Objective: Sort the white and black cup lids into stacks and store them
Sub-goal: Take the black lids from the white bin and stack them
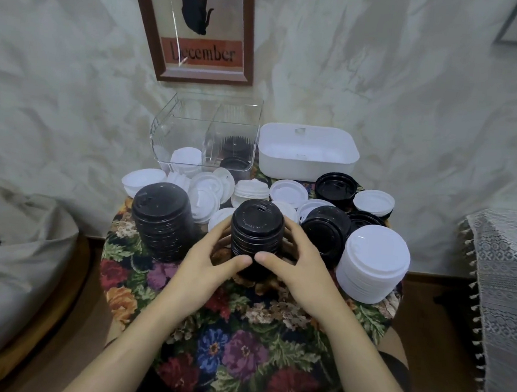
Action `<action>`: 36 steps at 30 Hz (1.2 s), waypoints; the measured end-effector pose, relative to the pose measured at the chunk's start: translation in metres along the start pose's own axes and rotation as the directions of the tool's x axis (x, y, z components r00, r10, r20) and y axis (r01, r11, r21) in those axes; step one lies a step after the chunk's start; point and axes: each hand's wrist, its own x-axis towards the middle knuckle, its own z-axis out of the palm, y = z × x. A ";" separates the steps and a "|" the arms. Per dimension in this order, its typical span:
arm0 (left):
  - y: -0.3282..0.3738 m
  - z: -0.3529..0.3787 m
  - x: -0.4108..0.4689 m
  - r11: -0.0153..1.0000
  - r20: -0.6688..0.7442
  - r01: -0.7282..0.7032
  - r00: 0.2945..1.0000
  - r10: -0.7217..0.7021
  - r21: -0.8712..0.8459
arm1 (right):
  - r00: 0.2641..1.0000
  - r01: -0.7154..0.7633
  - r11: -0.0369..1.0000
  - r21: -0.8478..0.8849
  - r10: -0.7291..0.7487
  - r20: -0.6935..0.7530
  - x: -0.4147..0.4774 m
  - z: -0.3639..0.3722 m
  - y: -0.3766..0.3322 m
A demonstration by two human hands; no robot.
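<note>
**Item 1.** Short stack of black ribbed plastic cup lids [257,235]: upright on the round floral-cloth table [241,332]. It serves as the landmark for all entries below. It is probably held to square it up or to lift it for storing.

**Item 2.** Left hand [212,263] and right hand [289,259]: clasped round the stack's two sides. The fingers curl behind it, and the thumbs [240,260] nearly meet low on its front.

**Item 3.** Taller stack of black lids [162,219]: just left of the landmark, not touching it.

**Item 4.** Stack of white plastic lids [372,262]: to the right, near. The colours seem to be kept apart for sorting.

**Item 5.** Loose white and black lids [288,190]: behind the landmark, still unsorted.

**Item 6.** Clear divided plastic bin [170,122]: behind and to the left. It has white lids in its left compartment and black lids in its right.

**Item 7.** White rectangular tub [306,165]: behind and to the right.
</note>
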 end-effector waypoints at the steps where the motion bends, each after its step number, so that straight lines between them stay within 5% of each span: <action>1: 0.001 0.001 0.002 1.000 0.005 0.005 1.000 -0.005 0.003 | 1.000 0.009 1.000 -0.003 -0.009 -0.009 0.000 -0.002 -0.001; 9: -0.012 0.009 0.007 0.966 -0.049 0.059 0.998 -0.049 0.253 | 1.000 -0.031 0.995 -0.094 0.032 0.000 -0.001 -0.006 0.001; 18: -0.017 -0.001 0.003 0.934 -0.161 0.039 0.987 0.020 0.354 | 0.994 -0.106 0.870 -0.482 0.073 -0.087 -0.019 -0.012 0.004; 26: -0.017 0.010 -0.004 0.921 -0.218 0.067 0.976 0.020 0.383 | 0.987 -0.159 0.527 -0.835 0.105 -0.122 -0.005 -0.021 -0.021; 32: -0.024 0.014 -0.026 0.908 -0.343 0.102 0.938 0.048 0.407 | 0.995 -0.095 0.441 -0.893 0.068 -0.072 0.016 -0.022 -0.037; 36: -0.025 0.020 -0.033 0.818 -0.251 0.031 0.958 0.140 0.574 | 0.996 -0.084 0.268 -0.960 0.035 -0.077 0.047 -0.043 -0.067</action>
